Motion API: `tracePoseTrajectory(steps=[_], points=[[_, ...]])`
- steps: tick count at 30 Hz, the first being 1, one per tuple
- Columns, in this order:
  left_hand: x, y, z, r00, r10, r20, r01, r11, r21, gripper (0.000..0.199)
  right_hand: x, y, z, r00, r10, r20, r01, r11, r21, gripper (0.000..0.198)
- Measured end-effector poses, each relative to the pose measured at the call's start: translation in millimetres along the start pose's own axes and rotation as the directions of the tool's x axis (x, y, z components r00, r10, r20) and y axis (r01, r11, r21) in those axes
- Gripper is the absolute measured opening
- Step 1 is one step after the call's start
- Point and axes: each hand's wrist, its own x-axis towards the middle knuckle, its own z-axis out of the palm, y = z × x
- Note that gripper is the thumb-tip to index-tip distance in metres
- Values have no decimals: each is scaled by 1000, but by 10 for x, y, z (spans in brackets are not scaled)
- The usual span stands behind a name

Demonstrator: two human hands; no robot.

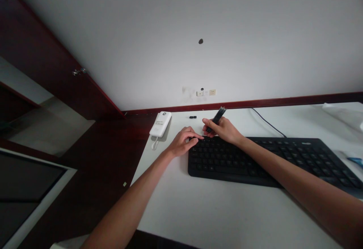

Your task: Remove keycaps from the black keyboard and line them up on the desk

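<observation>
A black keyboard (227, 162) lies on the white table, its left end towards me. My left hand (184, 141) rests at its top left corner, index finger stretched onto the upper edge and thumb beside it, the hand not closed around anything. Over the top row of keys, my right hand (222, 128) is closed around a slim black stick-like tool (219, 115). That tool slants up and away, with a paler far end; its lower end sits among the fingers near the keyboard, and its exact kind is unclear.
Beyond my left hand are small black pieces (193, 117). A white power bank (160, 124) with a short cable lies at the table's left edge. A black cable (268, 121) runs behind the keyboard. Crumpled white plastic (344, 115) and a blue item (356, 161) are at right.
</observation>
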Motion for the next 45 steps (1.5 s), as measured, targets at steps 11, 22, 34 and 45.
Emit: tracePoseTrajectory(steps=[11, 22, 34, 45], points=[[8, -19, 16, 999, 16, -29, -17, 1000, -2, 42, -49, -100, 40, 997, -65, 33, 68, 993, -99, 58], [53, -63, 77, 985, -5, -170, -3, 999, -44, 23, -122, -219, 61, 974, -205, 98, 227, 903, -364, 55], [46, -144, 86, 988, 110, -107, -106, 993, 50, 20, -230, -386, 221, 977, -156, 143, 211, 663, -718, 60], [46, -100, 132, 984, 111, -142, -86, 982, 171, 10, -190, -467, 64, 975, -117, 187, 206, 784, -586, 57]])
